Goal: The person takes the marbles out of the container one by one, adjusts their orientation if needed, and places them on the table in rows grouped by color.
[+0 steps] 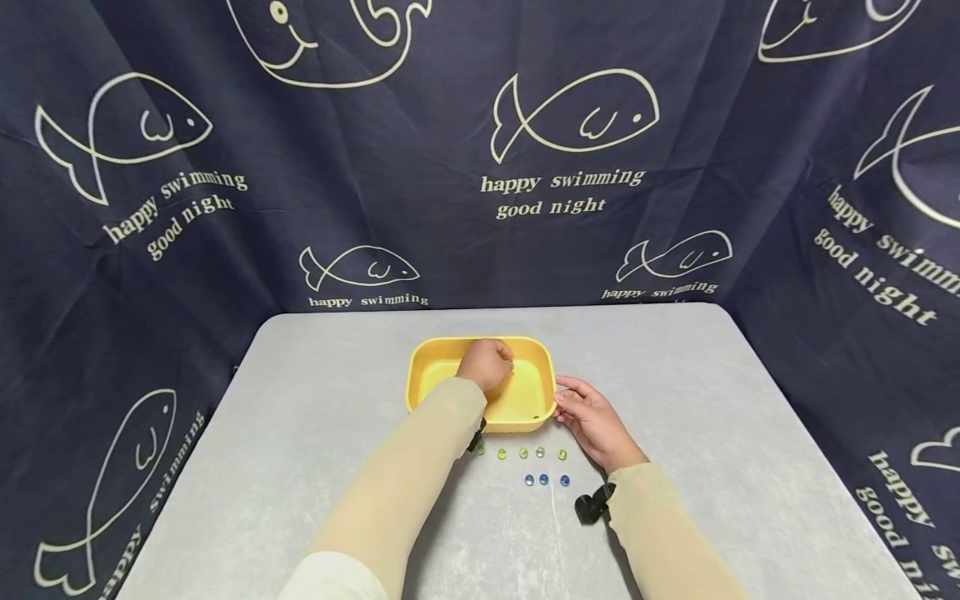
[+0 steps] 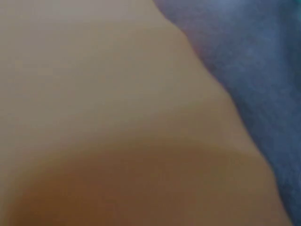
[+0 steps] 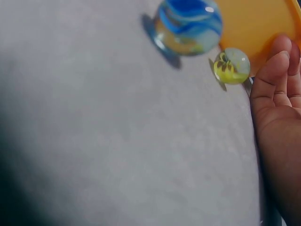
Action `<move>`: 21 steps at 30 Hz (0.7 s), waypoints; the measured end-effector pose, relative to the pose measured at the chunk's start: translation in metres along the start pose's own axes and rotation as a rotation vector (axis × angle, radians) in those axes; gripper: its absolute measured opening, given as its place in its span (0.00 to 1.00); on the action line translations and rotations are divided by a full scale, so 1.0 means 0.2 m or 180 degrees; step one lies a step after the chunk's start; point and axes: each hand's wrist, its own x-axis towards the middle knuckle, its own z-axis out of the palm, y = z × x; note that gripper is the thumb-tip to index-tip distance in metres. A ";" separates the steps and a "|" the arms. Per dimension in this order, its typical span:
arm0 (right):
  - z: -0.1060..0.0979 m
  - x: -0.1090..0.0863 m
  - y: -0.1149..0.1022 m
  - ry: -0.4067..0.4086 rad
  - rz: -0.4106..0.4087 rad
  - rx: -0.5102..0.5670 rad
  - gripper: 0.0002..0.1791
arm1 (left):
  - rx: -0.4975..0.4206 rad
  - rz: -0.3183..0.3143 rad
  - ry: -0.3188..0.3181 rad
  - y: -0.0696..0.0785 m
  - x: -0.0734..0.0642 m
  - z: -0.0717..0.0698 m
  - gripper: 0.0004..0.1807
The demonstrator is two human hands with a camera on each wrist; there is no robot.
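A yellow plastic tub (image 1: 525, 392) stands on the table. My left hand (image 1: 486, 364) is inside it, its fingers curled and tips together, with a small dark marble (image 1: 512, 361) showing at the fingertips. Near the tub's front right corner lies another marble (image 1: 536, 417). My right hand (image 1: 592, 421) holds the tub's right side, thumb and fingers at the rim. In front of the tub, several yellow-green marbles (image 1: 523, 453) form a row. Three blue marbles (image 1: 543, 480) lie nearer me. A blue-swirled marble (image 3: 188, 26) is large in the right wrist view. Only blurred skin and sleeve fill most of the left wrist view.
The pale grey table (image 1: 330, 375) extends around the tub. Dark blue cloth (image 1: 450, 208) with fish drawings hangs behind it and along both sides. A black wrist camera (image 1: 592, 504) sits on the right sleeve, close to the blue marbles.
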 end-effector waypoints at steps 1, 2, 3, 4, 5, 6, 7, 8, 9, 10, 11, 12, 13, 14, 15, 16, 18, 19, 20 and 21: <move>0.00 0.00 0.00 0.0006 0.0001 0.0001 0.29 | -0.0032 -0.0002 -0.0010 0.00 0.00 0.00 0.04; 0.00 0.00 0.00 0.0009 0.0004 0.0005 0.29 | -0.0090 -0.0012 -0.0029 0.00 0.00 0.00 0.04; 0.00 0.00 0.00 0.0007 0.0006 0.0006 0.29 | -0.0146 -0.0021 -0.0049 -0.01 0.00 0.00 0.04; 0.00 0.00 0.00 0.0006 0.0007 0.0014 0.29 | -0.0240 -0.0037 -0.0082 -0.01 0.01 0.01 0.04; 0.00 0.00 0.00 0.0001 0.0003 0.0010 0.29 | -0.0329 -0.0052 -0.0110 -0.01 0.01 0.01 0.04; 0.00 0.00 0.00 -0.0008 -0.0002 0.0011 0.29 | -0.0428 -0.0073 -0.0140 -0.02 0.01 0.01 0.04; 0.00 0.00 0.00 -0.0020 -0.0006 0.0006 0.29 | -0.0513 -0.0088 -0.0161 -0.02 0.02 0.01 0.04; 0.00 0.00 -0.01 -0.0030 -0.0011 -0.0001 0.29 | -0.0583 -0.0100 -0.0177 -0.02 0.02 0.02 0.04; 0.01 0.00 -0.01 -0.0026 -0.0019 0.0007 0.29 | -0.0649 -0.0108 -0.0186 -0.03 0.02 0.02 0.04; 0.01 0.00 -0.01 -0.0019 -0.0025 0.0019 0.29 | -0.0706 -0.0113 -0.0193 -0.03 0.02 0.02 0.03; 0.01 0.00 -0.01 -0.0014 -0.0029 0.0024 0.29 | -0.0723 -0.0109 -0.0186 -0.04 0.02 0.02 0.03; 0.01 -0.01 -0.01 -0.0010 -0.0027 0.0026 0.28 | -0.0742 -0.0114 -0.0189 -0.04 0.02 0.02 0.03; 0.01 -0.01 -0.01 -0.0002 -0.0022 0.0023 0.28 | -0.0740 -0.0121 -0.0191 -0.04 0.02 0.02 0.03; 0.01 -0.01 -0.01 0.0008 -0.0018 0.0022 0.28 | -0.0708 -0.0118 -0.0183 -0.04 0.02 0.02 0.03; 0.01 -0.01 -0.01 0.0016 -0.0012 0.0021 0.28 | -0.0668 -0.0122 -0.0172 -0.04 0.02 0.02 0.03; 0.01 -0.01 -0.01 0.0022 -0.0006 0.0025 0.28 | -0.0604 -0.0117 -0.0156 -0.04 0.02 0.02 0.02; 0.01 -0.01 -0.01 0.0029 0.0003 0.0020 0.28 | -0.0487 -0.0125 -0.0136 -0.04 0.01 0.02 0.02; 0.01 -0.01 -0.01 0.0029 0.0005 0.0019 0.28 | -0.0430 -0.0128 -0.0123 -0.04 0.01 0.01 0.02; 0.01 -0.01 -0.01 0.0030 0.0005 0.0024 0.28 | -0.0383 -0.0130 -0.0118 -0.04 0.01 0.01 0.02; 0.01 -0.01 -0.01 0.0031 0.0006 0.0031 0.28 | -0.0367 -0.0141 -0.0127 -0.04 0.01 0.01 0.02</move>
